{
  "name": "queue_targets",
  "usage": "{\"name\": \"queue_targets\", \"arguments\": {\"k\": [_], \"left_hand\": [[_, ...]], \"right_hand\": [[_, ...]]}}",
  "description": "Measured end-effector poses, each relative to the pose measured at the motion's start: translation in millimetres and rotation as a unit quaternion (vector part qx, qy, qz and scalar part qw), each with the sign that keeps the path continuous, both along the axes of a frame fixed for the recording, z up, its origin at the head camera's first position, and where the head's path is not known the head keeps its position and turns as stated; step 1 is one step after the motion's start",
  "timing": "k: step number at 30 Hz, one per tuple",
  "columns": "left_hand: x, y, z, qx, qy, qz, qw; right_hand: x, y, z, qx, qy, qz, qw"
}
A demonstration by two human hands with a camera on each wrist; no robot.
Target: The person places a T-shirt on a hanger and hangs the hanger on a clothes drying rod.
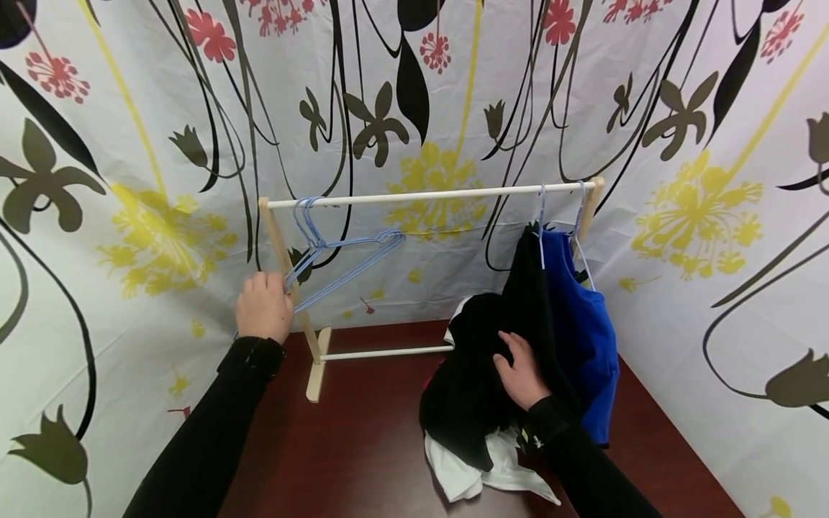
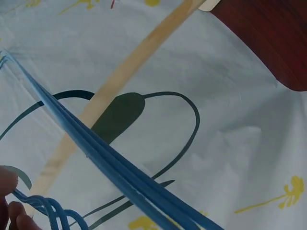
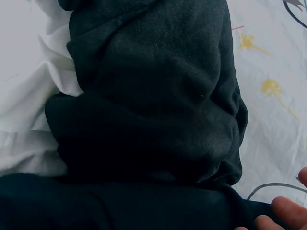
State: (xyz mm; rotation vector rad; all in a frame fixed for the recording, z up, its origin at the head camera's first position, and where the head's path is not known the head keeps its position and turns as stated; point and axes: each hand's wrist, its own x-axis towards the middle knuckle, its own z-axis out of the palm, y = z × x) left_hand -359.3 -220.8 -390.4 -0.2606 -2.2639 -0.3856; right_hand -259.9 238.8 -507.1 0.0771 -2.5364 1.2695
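Several blue wire hangers (image 1: 350, 255) hang bunched at the left end of the white rod (image 1: 427, 194) of a small wooden rack. My left hand (image 1: 272, 291) grips their lower left corner beside the rack's left post; in the left wrist view my fingertips (image 2: 9, 201) pinch the curved ends of the hangers (image 2: 120, 167). My right hand (image 1: 518, 363) rests with spread fingers on a black garment (image 1: 473, 374) that hangs from a hanger at the rod's right end and spills onto the table. The right wrist view is filled with the black cloth (image 3: 153, 110), with my fingertips (image 3: 288, 211) at its lower right.
A blue garment (image 1: 583, 331) hangs on the rod behind the black one. A white garment (image 1: 473, 475) lies under the black cloth on the dark red table (image 1: 363, 446). Flower-patterned sheets (image 1: 129, 180) close in the left, back and right sides.
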Motion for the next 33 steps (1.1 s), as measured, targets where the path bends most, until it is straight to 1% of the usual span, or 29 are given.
{"name": "queue_targets", "arguments": {"k": [3,10,16,18,20,24,28,31,33], "left_hand": [[1.1,-3.4,-0.4,-0.009,-0.004,-0.003,1.0],[3.4,-5.7,4.2,-0.026,-0.017,-0.004,0.9995],[11.0,-4.6,5.7,-0.019,-0.01,-0.008,0.9997],[14.4,-2.9,7.1,-0.011,-0.014,-0.009,0.9998],[19.3,-1.1,10.7,-0.003,-0.032,-0.007,0.9994],[28.6,5.3,16.8,0.008,-0.082,-0.008,0.9966],[37.8,13.8,19.2,0.019,-0.127,-0.021,0.9915],[42.6,19.8,22.2,0.023,-0.181,-0.041,0.9824],[44.1,22.5,25.8,0.031,-0.224,-0.06,0.9722]], "right_hand": [[1.6,-0.8,-0.3,0.005,-0.002,0.001,1.0],[4.7,-1.1,-0.7,0.011,-0.005,0.003,1.0],[4.0,-1.9,-3.9,0.014,0.011,-0.004,1.0],[2.6,-1.5,-3.9,0.012,0.012,-0.004,1.0],[1.6,-2.3,-3.0,0.011,0.01,-0.001,1.0],[1.0,-4.3,-1.7,0.011,0.011,0.0,1.0],[2.8,-7.4,-2.1,0.004,0.013,0.002,1.0],[3.7,-9.8,-3.3,-0.006,0.019,0.003,1.0],[3.8,-11.3,-4.0,-0.009,0.025,0.002,1.0]]}}
